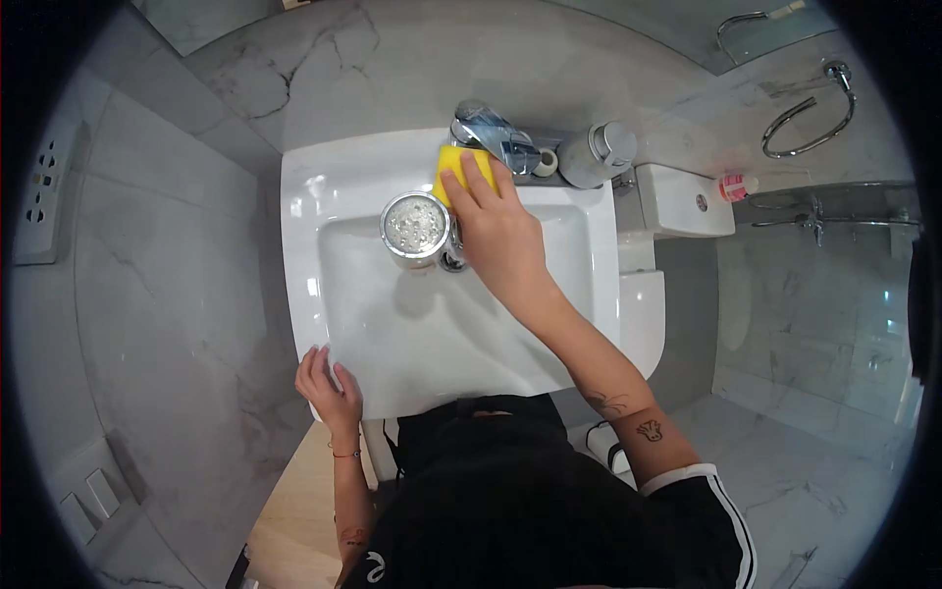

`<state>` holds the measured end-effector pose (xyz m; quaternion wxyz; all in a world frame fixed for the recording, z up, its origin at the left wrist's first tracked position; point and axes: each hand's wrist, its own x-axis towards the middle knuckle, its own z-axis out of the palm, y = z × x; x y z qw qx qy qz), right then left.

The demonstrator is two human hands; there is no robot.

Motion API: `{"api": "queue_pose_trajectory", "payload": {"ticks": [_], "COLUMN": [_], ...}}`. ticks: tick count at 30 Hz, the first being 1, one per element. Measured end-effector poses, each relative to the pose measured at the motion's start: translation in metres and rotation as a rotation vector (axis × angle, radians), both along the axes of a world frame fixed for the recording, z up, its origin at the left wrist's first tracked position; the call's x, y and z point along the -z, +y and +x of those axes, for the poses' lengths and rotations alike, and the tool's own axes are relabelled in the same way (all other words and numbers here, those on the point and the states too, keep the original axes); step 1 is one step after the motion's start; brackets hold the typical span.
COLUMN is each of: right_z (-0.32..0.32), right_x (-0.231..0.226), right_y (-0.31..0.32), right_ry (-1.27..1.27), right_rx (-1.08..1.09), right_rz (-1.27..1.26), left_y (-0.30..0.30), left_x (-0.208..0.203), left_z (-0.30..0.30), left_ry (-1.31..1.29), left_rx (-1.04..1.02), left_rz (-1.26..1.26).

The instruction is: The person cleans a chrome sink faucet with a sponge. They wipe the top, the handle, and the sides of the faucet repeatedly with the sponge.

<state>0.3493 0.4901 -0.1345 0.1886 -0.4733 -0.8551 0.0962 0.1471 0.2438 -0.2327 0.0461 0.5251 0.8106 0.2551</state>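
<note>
My right hand (500, 240) grips a yellow sponge (451, 175) and presses it on the back ledge of the white sink (303, 265). Just left of that hand stands a chrome faucet (415, 228), its round top beaded with water drops. At the sink's front left corner, my left hand (332, 391) rests on the rim with nothing in it and its fingers partly spread. Behind the sponge lies a blue and silver glossy thing (500, 137) whose kind I cannot make out.
A silver pump bottle (594, 157) stands at the sink's back right corner. Beyond it are a white toilet (643, 304) with its tank and a pink bottle (736, 187). A towel ring (814, 123) hangs on the marbled wall. Switches (93, 501) sit at lower left.
</note>
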Motion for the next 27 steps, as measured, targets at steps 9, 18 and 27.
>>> {"api": "queue_pose_trajectory", "payload": {"ticks": [9, 18, 27], "right_z": [-0.006, -0.004, -0.010], "right_x": [-0.007, -0.010, -0.007], "right_y": [-0.010, -0.028, -0.024], "right_ry": [-0.083, -0.132, -0.154], "right_rx": [0.100, 0.125, 0.097], "right_rz": [0.130, 0.157, 0.170], "left_y": [-0.002, -0.006, -0.008], "left_x": [-0.001, 0.004, 0.004], "left_z": [-0.002, -0.003, -0.006], "left_ry": [0.034, 0.039, -0.014], "left_rx": [-0.003, -0.022, -0.037], "left_rz": [0.041, 0.054, 0.086]}}
